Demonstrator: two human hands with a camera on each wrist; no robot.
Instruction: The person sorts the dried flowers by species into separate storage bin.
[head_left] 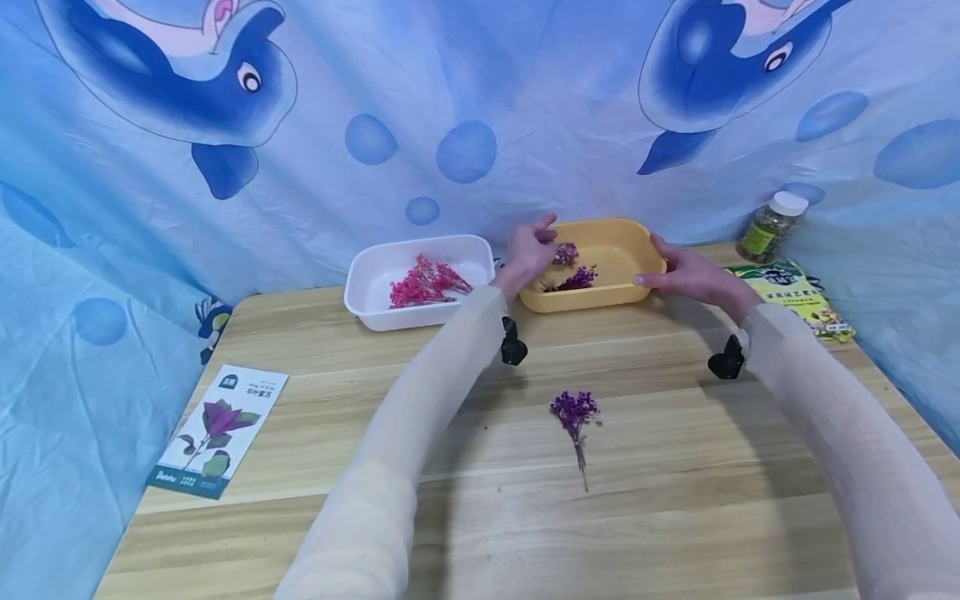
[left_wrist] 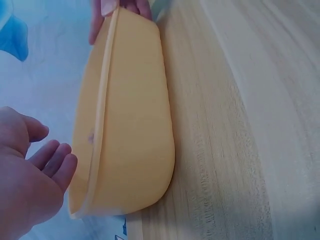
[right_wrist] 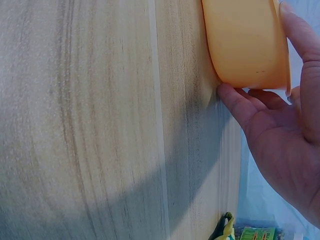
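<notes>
A yellow plastic basin (head_left: 624, 265) stands at the back of the table with small purple dried flowers (head_left: 579, 279) inside. My right hand (head_left: 693, 277) holds its right end, the thumb (right_wrist: 299, 31) at the rim and the other fingers against the outer wall below. Over the left end hovers my left hand (head_left: 529, 252), its fingers loosely bent with nothing between them; in the left wrist view those fingers (left_wrist: 64, 172) are beside the basin's rim. Nearer the front, another bunch of purple dried flowers (head_left: 575, 414) lies on the wooden table, stems toward me.
Left of the yellow basin is a white basin (head_left: 363, 287) with pink dried flowers (head_left: 422, 283). A flower-printed card (head_left: 217, 429) lies at the table's left edge. At the back right are a lidded jar (head_left: 772, 229) and a yellow-green packet (head_left: 798, 300). A blue curtain (head_left: 525, 92) hangs behind.
</notes>
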